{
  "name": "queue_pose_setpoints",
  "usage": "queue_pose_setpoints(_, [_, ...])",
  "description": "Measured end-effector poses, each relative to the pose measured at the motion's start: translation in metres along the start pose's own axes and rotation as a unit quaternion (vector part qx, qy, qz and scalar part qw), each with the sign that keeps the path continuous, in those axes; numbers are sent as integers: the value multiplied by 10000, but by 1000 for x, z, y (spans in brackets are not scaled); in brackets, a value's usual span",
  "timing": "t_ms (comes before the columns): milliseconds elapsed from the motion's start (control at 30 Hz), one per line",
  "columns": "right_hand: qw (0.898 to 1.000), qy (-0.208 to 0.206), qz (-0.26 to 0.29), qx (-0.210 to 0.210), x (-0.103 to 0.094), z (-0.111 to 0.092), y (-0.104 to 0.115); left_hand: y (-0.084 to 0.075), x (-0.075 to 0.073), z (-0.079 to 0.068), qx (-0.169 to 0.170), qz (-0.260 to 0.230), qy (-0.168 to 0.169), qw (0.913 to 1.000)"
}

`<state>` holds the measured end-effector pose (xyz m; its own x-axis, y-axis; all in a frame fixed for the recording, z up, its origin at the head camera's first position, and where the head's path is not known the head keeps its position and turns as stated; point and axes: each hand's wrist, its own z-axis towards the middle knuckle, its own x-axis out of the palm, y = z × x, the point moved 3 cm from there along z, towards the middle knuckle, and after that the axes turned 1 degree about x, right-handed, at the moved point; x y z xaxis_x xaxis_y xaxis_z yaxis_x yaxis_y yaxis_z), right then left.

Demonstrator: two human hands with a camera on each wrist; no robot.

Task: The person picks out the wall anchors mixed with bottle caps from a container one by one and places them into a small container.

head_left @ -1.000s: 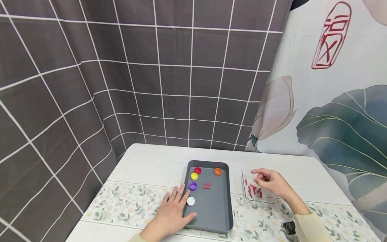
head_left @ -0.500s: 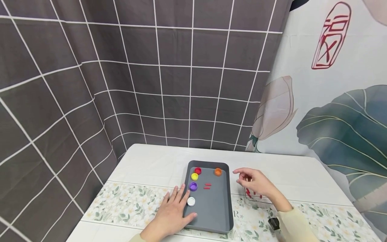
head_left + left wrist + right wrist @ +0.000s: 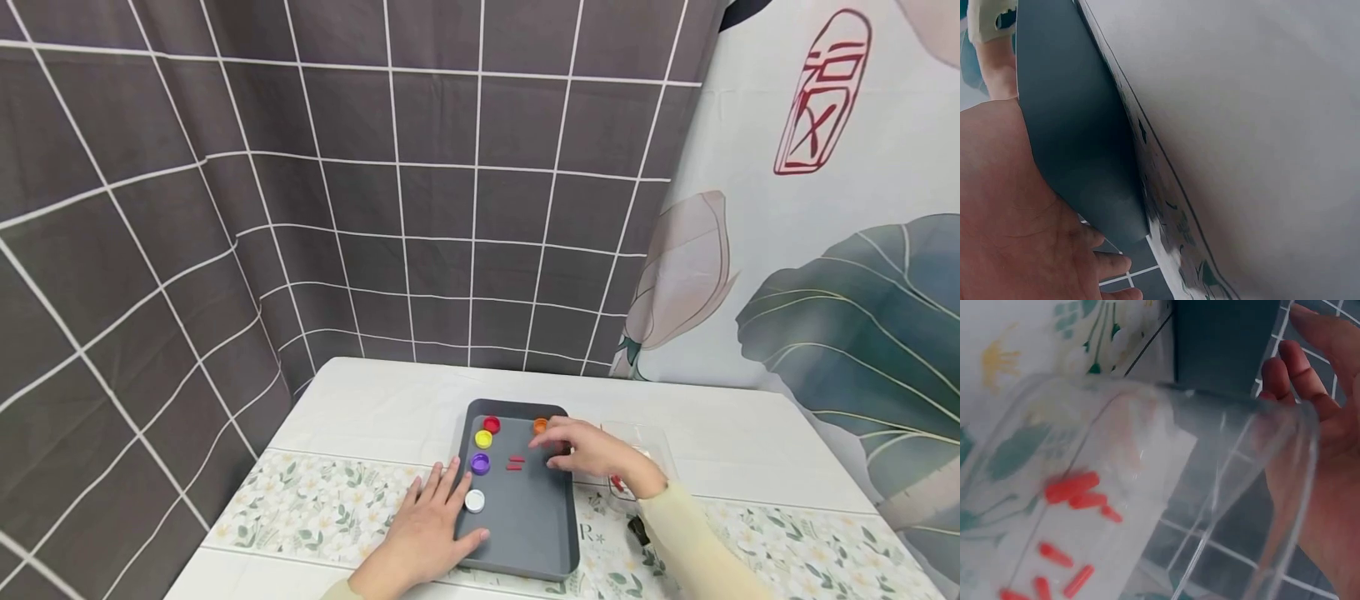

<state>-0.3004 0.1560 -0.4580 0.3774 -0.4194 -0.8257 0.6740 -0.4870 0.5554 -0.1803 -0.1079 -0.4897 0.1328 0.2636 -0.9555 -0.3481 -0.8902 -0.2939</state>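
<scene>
My left hand (image 3: 429,529) rests with spread fingers along the left side of a grey rectangular tray (image 3: 525,533). In the left wrist view, its palm (image 3: 1016,206) lies beside the tray's outer wall. My right hand (image 3: 588,450) hovers over the upper right of the tray, forefinger stretched out and the other fingers bent; I cannot tell whether it holds anything. Two short red sticks (image 3: 514,462) lie parallel in the tray. Small round caps stand around them: red (image 3: 491,425), yellow (image 3: 483,439), purple (image 3: 480,464), white (image 3: 474,501) and orange (image 3: 540,426), the last partly hidden by the right hand.
Right of the tray stands a clear plastic box (image 3: 660,442) under the right forearm. Several red sticks (image 3: 1072,487) lie inside it. A white and floral cloth (image 3: 315,500) covers the table, with a grey grid curtain (image 3: 435,267) behind.
My right hand has moved left from above the clear box to above the tray. The left hand, tray, caps and two red sticks stay where they were.
</scene>
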Motion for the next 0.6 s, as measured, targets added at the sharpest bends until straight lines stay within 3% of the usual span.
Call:
queue_pose_setpoints(200, [9991, 414, 33, -22, 7, 21, 1, 0, 0, 2, 87, 28, -11, 10000])
queue_pose_setpoints(600, [9933, 1018, -543, 69, 27, 51, -6, 3, 5, 2, 81, 21, 17, 10000])
